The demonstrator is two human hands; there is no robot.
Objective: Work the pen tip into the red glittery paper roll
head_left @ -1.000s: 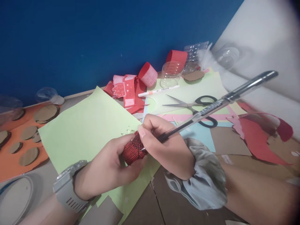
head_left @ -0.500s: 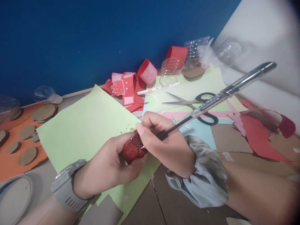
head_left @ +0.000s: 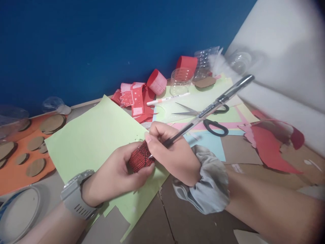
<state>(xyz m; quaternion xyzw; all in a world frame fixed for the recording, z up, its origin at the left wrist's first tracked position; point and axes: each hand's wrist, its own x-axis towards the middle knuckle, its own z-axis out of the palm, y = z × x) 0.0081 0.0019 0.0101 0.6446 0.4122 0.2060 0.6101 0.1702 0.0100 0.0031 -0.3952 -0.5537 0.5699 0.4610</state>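
Pinched in my left hand (head_left: 116, 169) is a small red piece covered in a black crosshatch (head_left: 140, 159); its full shape is hidden by my fingers. A clear-barrelled ballpoint pen (head_left: 195, 120) is gripped in my right hand (head_left: 172, 152), its tip on or very close to the crosshatched surface. Beneath both hands lies a light green paper sheet (head_left: 93, 135). Beyond my right hand, black-handled scissors (head_left: 215, 127) rest partly behind the pen. A white marker (head_left: 167, 98) lies farther back.
Cut red paper pieces (head_left: 138, 98) and a clear plastic cup (head_left: 181, 81) stand along the blue wall (head_left: 127, 37). To the left, cardboard discs (head_left: 37, 166) sit on orange paper (head_left: 15, 181). Red paper scraps (head_left: 269, 145) lie at the right.
The view has shifted slightly, so the wall-side things sit a little lower. The pen leans at a changed angle, its back end lower and more to the left; both holds are kept.
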